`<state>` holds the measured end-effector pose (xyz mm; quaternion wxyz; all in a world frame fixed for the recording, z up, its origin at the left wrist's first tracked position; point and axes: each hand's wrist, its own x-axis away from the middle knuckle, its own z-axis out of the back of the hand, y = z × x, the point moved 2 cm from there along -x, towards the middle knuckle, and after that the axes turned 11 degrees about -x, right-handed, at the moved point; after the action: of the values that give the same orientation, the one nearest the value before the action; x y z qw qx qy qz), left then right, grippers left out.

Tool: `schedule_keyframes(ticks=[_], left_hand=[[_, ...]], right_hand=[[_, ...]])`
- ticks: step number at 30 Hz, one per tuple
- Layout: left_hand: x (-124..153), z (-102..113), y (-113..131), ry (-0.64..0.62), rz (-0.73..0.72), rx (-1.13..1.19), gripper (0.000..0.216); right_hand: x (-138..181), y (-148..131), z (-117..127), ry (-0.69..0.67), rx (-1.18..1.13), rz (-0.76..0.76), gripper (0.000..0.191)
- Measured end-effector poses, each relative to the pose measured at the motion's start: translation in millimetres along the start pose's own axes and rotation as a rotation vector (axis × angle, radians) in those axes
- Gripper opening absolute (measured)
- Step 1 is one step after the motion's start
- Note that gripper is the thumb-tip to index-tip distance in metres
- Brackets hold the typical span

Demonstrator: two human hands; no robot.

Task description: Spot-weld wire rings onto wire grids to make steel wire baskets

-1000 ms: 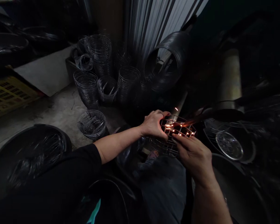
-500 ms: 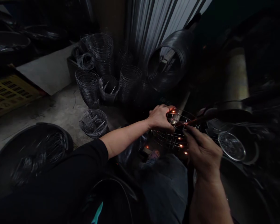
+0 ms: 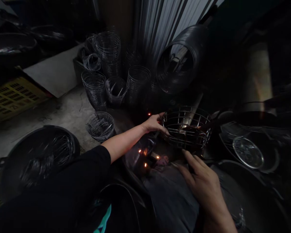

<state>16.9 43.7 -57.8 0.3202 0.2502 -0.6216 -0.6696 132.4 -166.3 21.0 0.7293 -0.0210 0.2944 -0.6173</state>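
Observation:
My left hand grips the left side of a round wire basket, thumb and fingers closed about its rim wires. The basket is tilted over my lap, and a dark bar reaches into it from the right. Below the basket, my right hand is apart from it, fingers stretched and spread, with nothing visible in them. Orange sparks glow beneath my left forearm and near my knee.
Stacked wire rings stand beyond my left arm, near a small wire basket of loose wires. A black tub sits left, another basin right. A wire coil leans by corrugated sheeting, and a yellow crate lies far left.
My right hand has come off the basket and dropped down towards my lap, its fingers opening. The basket has turned in my left hand, which shifted slightly left. The sparks have scattered left.

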Motion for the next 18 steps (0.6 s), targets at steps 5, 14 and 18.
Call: schedule_keyframes(ticks=[5, 14, 18], left_hand=[[31, 9, 5, 0.127, -0.075, -0.110, 0.105], [94, -1, 57, 0.038, -0.333, -0.705, 0.104], [88, -8, 58, 0.034, -0.329, -0.711, 0.104]], right_hand=[[-26, -51, 17, -0.042, -0.061, 0.180, 0.033], [-35, -34, 6, -0.213, -0.088, -0.120, 0.026], [-23, -32, 0, -0.202, 0.222, 0.061, 0.030]])
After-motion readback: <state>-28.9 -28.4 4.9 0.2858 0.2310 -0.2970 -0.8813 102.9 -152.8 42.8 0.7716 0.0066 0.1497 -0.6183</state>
